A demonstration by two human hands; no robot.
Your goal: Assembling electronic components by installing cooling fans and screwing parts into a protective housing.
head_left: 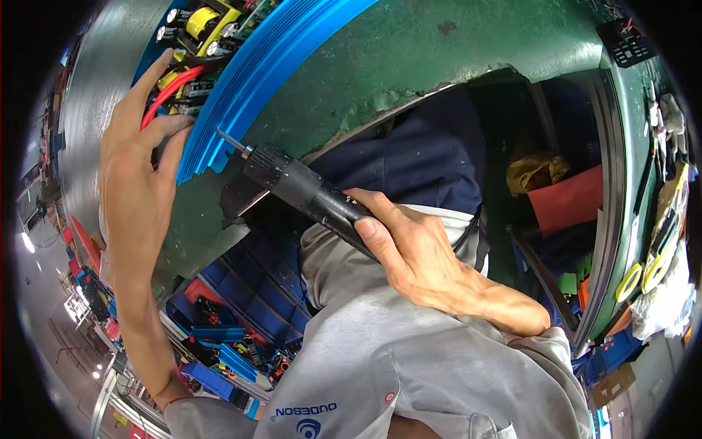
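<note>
A blue ribbed metal housing (257, 77) lies across the upper left of the green bench, its side wall facing me. Inside it is a circuit board with black capacitors and yellow coils (201, 23); thick red wire (171, 92) and black wire loop out of it. My left hand (139, 150) grips the housing's near end, thumb against the wall, another finger reaching over the parts. My right hand (413, 252) is wrapped round a black electric screwdriver (300, 186). Its thin bit points up-left at the housing's side wall; whether the tip touches a screw cannot be made out.
The green bench top (431, 44) has a ragged, chipped front edge. Below it, blue bins (245, 282) hold more blue housings and boards. On the right are a red sheet (569, 199), yellow tape rolls (629, 282) and a black slotted part (626, 44).
</note>
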